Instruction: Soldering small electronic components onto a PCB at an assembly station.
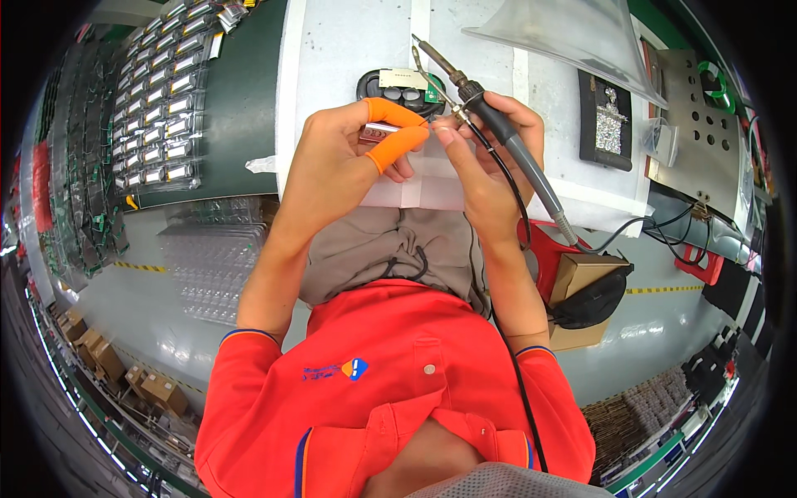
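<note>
My left hand (332, 158), with orange finger cots on thumb and forefinger, is closed around a small flat battery pack (378, 133), partly hidden by the fingers. Its thumb and forefinger pinch together at thin wire ends too small to make out. My right hand (490, 178) grips a grey soldering iron (519, 149), its metal tip pointing up and away to the left. A thin metal tube with a black cable runs along the iron. The right thumb and forefinger nearly meet the left fingertips. Just beyond lies a black oval housing (366, 85) with a green circuit board (432, 95).
Rows of batteries (166, 108) fill a tray on the left. On the right are a black tray (590, 124) of small shiny metal parts, a clear plastic cover (564, 41), a perforated metal plate (693, 124) and a green spool (716, 87). The iron's cord (618, 236) trails right.
</note>
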A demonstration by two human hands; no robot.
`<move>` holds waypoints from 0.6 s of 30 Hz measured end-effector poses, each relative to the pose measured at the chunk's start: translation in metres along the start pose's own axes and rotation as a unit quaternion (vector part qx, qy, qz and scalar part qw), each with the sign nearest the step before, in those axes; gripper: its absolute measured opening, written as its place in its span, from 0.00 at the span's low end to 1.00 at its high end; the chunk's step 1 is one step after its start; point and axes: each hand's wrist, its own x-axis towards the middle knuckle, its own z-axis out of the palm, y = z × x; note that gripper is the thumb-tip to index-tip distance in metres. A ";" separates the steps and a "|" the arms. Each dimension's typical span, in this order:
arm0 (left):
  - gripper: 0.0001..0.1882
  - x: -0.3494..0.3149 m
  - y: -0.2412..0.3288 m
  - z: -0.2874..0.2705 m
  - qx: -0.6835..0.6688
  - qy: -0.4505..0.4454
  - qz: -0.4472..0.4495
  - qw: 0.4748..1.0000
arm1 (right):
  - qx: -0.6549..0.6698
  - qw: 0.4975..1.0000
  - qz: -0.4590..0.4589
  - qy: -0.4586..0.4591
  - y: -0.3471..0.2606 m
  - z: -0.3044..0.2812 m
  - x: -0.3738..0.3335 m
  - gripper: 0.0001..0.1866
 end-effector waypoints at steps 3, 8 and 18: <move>0.06 0.000 0.000 0.000 -0.015 0.002 0.010 1.000 | 0.035 0.999 -0.013 -0.011 0.002 -0.001 -0.001 0.28; 0.06 0.016 0.009 -0.008 0.302 0.077 0.178 0.933 | -0.062 0.995 -0.023 0.074 -0.012 -0.005 0.000 0.17; 0.04 0.050 0.009 -0.021 0.425 0.008 0.242 0.872 | -0.019 0.991 -0.059 0.122 -0.002 -0.018 0.003 0.09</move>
